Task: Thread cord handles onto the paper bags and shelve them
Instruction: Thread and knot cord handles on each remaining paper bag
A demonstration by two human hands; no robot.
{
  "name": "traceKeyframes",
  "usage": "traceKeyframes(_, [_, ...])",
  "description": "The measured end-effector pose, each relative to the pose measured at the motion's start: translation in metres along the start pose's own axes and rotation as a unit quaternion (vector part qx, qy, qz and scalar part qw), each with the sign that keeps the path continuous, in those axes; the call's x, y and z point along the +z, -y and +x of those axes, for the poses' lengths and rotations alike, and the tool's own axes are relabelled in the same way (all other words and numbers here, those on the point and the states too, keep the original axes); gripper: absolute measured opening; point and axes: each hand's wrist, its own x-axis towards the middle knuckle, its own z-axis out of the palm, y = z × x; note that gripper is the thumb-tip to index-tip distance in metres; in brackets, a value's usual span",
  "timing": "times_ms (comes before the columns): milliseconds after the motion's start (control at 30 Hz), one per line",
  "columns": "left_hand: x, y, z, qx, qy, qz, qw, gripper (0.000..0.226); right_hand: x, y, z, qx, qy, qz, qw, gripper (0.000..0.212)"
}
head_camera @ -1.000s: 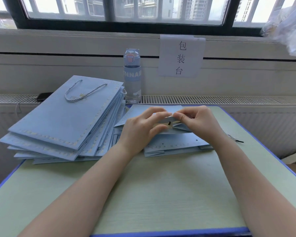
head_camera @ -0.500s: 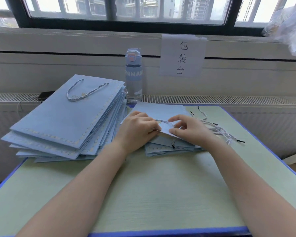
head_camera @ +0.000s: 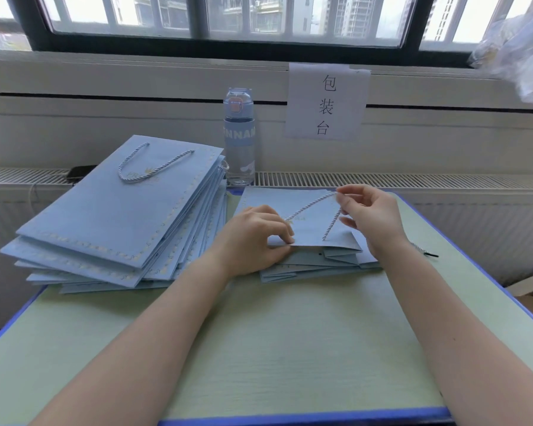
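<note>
A light-blue paper bag [head_camera: 313, 224] lies flat on top of a small pile of folded bags [head_camera: 308, 265] at the table's middle. A twisted white cord handle [head_camera: 310, 206] runs through its near edge and rises in a loop. My right hand [head_camera: 371, 218] pinches the top of that loop, lifted above the bag. My left hand [head_camera: 253, 241] pinches the bag's near left edge and holds it down. To the left sits a tall slanted stack of bags with handles fitted [head_camera: 120, 210], one cord showing on top.
A clear water bottle [head_camera: 239, 136] stands at the back by the radiator grille. A paper sign [head_camera: 326, 101] hangs on the wall. Loose cords [head_camera: 425, 252] lie behind my right wrist. A dark phone [head_camera: 80, 173] rests on the grille at left. The green table [head_camera: 290, 348] has a blue edge.
My right hand has risen and moved back, pulling the cord up into a taut loop. My left hand has stayed on the bag's near edge.
</note>
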Motion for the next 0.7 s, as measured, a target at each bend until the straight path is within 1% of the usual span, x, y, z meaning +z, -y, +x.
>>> traceKeyframes(100, [-0.002, -0.002, 0.001, -0.007, 0.016, -0.025, 1.000, 0.011, -0.005, -0.003, 0.005, -0.046, -0.044, -0.102, 0.993, 0.006])
traceKeyframes(167, [-0.002, -0.005, 0.001, -0.012, 0.025, -0.037, 0.999, 0.013, -0.005, -0.005, 0.006, -0.059, -0.058, -0.130, 0.988, 0.007])
traceKeyframes(233, [-0.002, -0.007, 0.001, -0.024, 0.037, -0.044, 0.998, 0.014, -0.004, -0.006, 0.006, -0.062, -0.059, -0.138, 0.987, 0.011])
traceKeyframes(267, [-0.002, -0.007, 0.001, -0.030, 0.053, -0.041, 0.997, 0.016, -0.004, -0.008, 0.007, -0.066, -0.055, -0.161, 0.983, 0.012])
traceKeyframes(300, [-0.002, -0.007, 0.000, -0.040, 0.080, -0.034, 0.995, 0.019, -0.004, -0.009, 0.007, -0.072, -0.045, -0.207, 0.975, 0.013])
traceKeyframes(333, [-0.002, -0.007, -0.001, -0.057, 0.120, -0.027, 0.991, 0.028, -0.004, -0.011, 0.007, -0.080, -0.027, -0.266, 0.960, 0.015])
traceKeyframes(367, [-0.002, -0.007, -0.002, -0.083, 0.166, -0.024, 0.982, 0.041, -0.004, -0.014, 0.007, -0.088, -0.004, -0.323, 0.942, 0.017])
traceKeyframes(400, [-0.002, -0.007, -0.003, -0.112, 0.204, -0.026, 0.972, 0.054, -0.003, -0.016, 0.007, -0.093, 0.019, -0.360, 0.928, 0.019])
traceKeyframes(433, [-0.002, -0.007, -0.004, -0.137, 0.229, -0.030, 0.963, 0.063, -0.002, -0.017, 0.007, -0.095, 0.041, -0.373, 0.922, 0.021])
traceKeyframes(467, [-0.001, -0.006, -0.004, -0.151, 0.240, -0.031, 0.958, 0.067, -0.001, -0.017, 0.005, -0.101, 0.062, -0.373, 0.920, 0.021])
traceKeyframes(533, [-0.001, -0.005, -0.003, -0.153, 0.245, -0.020, 0.957, 0.066, 0.001, -0.012, -0.001, -0.132, 0.110, -0.358, 0.918, 0.021])
traceKeyframes(600, [0.000, -0.006, -0.002, -0.147, 0.245, -0.016, 0.958, 0.064, 0.004, -0.003, -0.007, -0.169, 0.183, -0.329, 0.911, 0.021])
traceKeyframes(667, [0.001, -0.005, -0.003, -0.150, 0.250, -0.019, 0.956, 0.065, 0.006, 0.004, -0.014, -0.180, 0.271, -0.335, 0.884, 0.028])
traceKeyframes(700, [0.002, -0.005, -0.004, -0.151, 0.254, -0.020, 0.955, 0.067, 0.007, 0.005, -0.017, -0.167, 0.309, -0.366, 0.862, 0.037])
